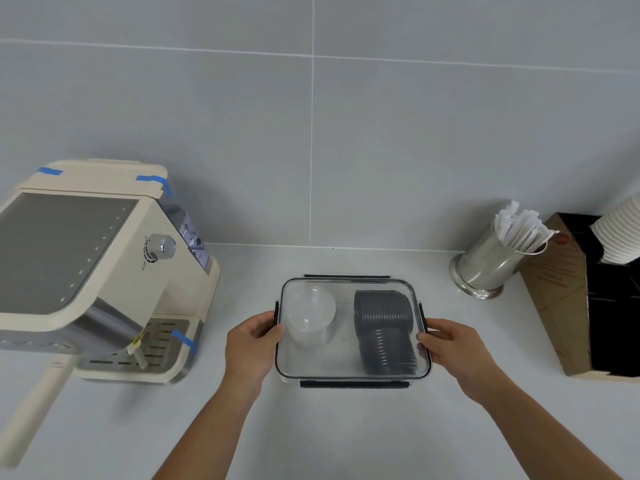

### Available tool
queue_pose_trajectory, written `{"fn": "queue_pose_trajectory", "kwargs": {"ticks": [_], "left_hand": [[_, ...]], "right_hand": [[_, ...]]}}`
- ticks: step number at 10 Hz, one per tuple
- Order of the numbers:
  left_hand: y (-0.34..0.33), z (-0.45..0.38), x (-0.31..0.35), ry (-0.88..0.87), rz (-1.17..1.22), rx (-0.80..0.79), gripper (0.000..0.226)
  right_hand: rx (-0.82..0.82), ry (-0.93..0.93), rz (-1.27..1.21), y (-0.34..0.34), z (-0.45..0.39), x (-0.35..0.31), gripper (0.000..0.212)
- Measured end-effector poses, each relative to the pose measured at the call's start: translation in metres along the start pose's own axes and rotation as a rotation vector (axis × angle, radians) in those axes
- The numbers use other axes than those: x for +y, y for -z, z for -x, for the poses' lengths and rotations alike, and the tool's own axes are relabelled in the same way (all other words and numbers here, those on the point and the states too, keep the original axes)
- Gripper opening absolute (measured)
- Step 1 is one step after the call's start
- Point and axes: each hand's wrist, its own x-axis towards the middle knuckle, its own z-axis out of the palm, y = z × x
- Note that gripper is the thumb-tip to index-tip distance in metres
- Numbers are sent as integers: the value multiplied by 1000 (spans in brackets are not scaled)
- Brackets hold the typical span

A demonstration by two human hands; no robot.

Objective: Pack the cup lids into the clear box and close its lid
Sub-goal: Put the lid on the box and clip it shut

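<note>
The clear box (349, 367) sits on the white counter in front of me, its transparent lid on top with black clips along the four sides. Inside lie a stack of clear dome lids (309, 317) at the left and a long stack of dark grey cup lids (384, 327) at the right. My left hand (251, 344) grips the box's left edge at the side clip. My right hand (450, 344) grips the right edge at its clip. Whether the side clips are latched cannot be told.
A cream espresso machine (90, 265) with blue tape stands at the left, its portafilter handle pointing toward me. At the back right are a steel cup of wrapped straws (491, 261), a brown cardboard box (568, 299) and a stack of white paper cups (620, 233).
</note>
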Motion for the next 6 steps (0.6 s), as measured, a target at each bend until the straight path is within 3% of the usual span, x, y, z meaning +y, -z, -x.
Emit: {"fn": "queue_pose_trajectory", "kwargs": {"ticks": [3,5,6], "left_hand": [[1,-1,-6,-1,-35,-12,24],[5,4,3,36,-8,-64,18],[8,3,0,84,-26,-87,17]], "right_hand": [[29,73,127,-4,10,4,40],[27,130,192,-3,25,-4,43],[28,96,193,-1,25,-2,33]]}}
